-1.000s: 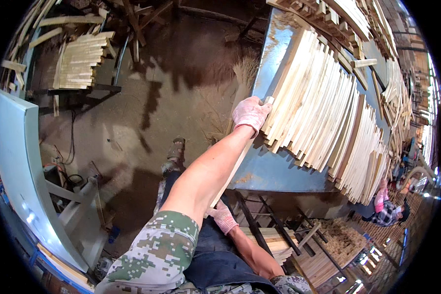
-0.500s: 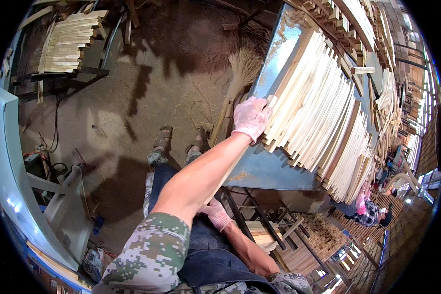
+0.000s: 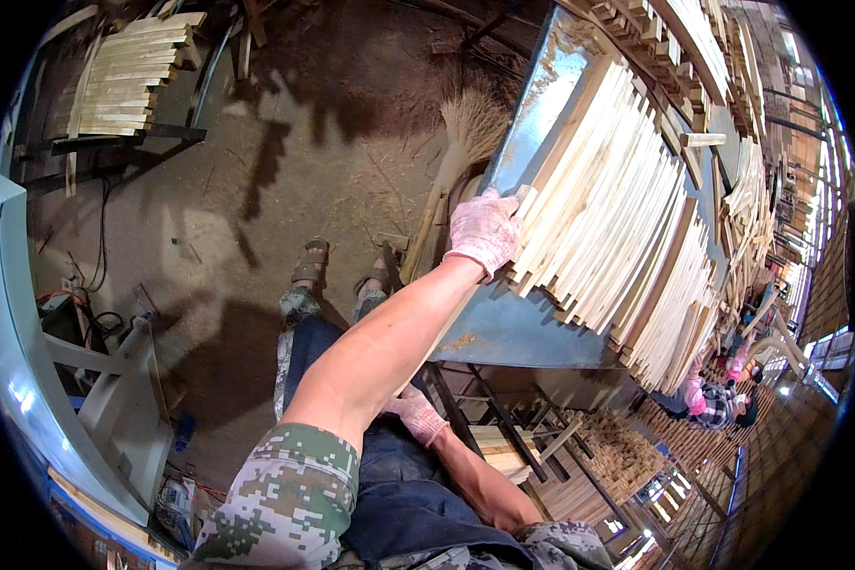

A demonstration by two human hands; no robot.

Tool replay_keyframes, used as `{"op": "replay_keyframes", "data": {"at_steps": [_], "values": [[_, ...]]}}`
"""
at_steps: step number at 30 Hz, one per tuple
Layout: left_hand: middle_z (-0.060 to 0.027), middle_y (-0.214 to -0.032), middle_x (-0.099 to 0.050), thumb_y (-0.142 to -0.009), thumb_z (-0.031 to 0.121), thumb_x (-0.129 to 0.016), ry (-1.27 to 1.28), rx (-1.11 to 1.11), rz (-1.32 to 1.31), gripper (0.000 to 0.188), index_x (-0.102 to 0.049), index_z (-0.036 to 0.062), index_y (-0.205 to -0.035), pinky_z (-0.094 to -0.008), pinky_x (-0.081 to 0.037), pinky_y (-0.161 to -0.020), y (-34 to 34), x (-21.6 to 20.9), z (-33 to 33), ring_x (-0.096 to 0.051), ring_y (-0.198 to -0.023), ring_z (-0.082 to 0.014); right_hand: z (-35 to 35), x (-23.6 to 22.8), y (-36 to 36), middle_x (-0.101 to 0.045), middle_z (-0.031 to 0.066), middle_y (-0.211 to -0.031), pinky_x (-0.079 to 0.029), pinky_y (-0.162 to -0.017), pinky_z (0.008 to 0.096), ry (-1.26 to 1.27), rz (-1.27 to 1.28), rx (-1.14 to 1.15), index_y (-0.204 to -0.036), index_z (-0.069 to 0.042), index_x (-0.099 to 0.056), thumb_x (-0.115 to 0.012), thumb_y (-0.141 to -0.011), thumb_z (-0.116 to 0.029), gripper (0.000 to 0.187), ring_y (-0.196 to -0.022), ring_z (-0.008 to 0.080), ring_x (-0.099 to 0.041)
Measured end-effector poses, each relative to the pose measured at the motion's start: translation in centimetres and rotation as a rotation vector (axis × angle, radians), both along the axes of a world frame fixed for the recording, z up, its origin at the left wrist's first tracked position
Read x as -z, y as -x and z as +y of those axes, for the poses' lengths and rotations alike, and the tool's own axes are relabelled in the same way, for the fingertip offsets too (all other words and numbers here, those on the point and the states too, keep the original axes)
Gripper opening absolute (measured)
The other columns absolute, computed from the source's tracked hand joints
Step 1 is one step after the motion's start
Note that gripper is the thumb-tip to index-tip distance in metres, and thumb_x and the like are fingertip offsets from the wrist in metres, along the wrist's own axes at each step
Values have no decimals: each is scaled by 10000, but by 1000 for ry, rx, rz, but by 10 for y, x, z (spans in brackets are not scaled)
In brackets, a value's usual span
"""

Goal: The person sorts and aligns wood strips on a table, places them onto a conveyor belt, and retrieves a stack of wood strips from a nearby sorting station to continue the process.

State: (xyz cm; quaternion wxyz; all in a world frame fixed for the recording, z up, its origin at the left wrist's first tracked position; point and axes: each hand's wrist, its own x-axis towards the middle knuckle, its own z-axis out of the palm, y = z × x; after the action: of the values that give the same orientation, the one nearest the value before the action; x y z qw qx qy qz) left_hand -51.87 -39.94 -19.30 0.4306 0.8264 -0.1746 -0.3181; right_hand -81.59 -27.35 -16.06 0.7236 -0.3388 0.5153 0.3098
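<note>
Row of strips (image 3: pixel 603 195) already laid on blue table (image 3: pixel 532 331), one wooden strip (image 3: pixel 526 198) outside it, grasped by left hand (image 3: pixel 483 231); right hand (image 3: pixel 418 416), grip unclear.

the left forearm (image 3: pixel 375 347) hides most of the stick (image 3: pixel 526 198) and part of the right hand (image 3: pixel 420 416). the wood pile (image 3: pixel 684 43) is cut off on top. the far person (image 3: pixel 717 404) looks too tiny.

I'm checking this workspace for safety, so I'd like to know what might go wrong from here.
If the left grip slips, the wooden strip could drop toward the sandals. Swung sideways, it might knock the uneven row of strips on the blue table. The broom handle near the right foot might cause a trip.
</note>
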Motion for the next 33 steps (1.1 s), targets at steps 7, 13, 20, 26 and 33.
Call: {"op": "replay_keyframes", "data": {"at_steps": [7,13,20,26,33], "values": [[-210,-1150,-672,-943,336,-640,-8,19,-9,376,-706,191,-1284,-525,-534,-942,2,-3,1,-661,-1082,-421,5,11,14,-644,38,-915,-529,-759,311,13,-67,7,-1202,-6,-618,-746,-875,-20,351,-800,170,-629],[-212,-1103,-700,-904,295,-671,-19,-46,98,470,-647,174,-1357,-509,-544,-929,17,-24,26,-681,-1041,-427,15,-9,21,-653,30,-967,-532,-765,314,249,-9,-112,-1346,0,-571,-773,-855,-82,537,-841,166,-634],[-224,-1102,-756,-846,387,-801,78,107,375,554,-702,5,-1235,-415,-557,-947,11,-117,86,-723,-1024,-346,37,-41,42,-717,91,-1180,-526,-976,319,262,-156,-47,-1504,26,-525,-705,-851,36,678,-1084,199,-675],[-178,-1093,-769,-855,349,-807,107,209,297,531,-704,-13,-1228,-389,-576,-916,34,-200,98,-734,-989,-243,71,-55,58,-740,87,-1198,-505,-1032,302,210,-319,166,-1457,11,-573,-754,-849,-6,634,-1108,174,-684],[-116,-1070,-727,-980,268,-680,265,441,379,500,-650,-88,-1329,-315,-550,-789,119,-151,119,-660,-876,-162,91,-91,103,-732,63,-1122,-558,-901,305,410,-301,691,-1434,-15,-598,-778,-943,-62,525,-1014,153,-684]]}}
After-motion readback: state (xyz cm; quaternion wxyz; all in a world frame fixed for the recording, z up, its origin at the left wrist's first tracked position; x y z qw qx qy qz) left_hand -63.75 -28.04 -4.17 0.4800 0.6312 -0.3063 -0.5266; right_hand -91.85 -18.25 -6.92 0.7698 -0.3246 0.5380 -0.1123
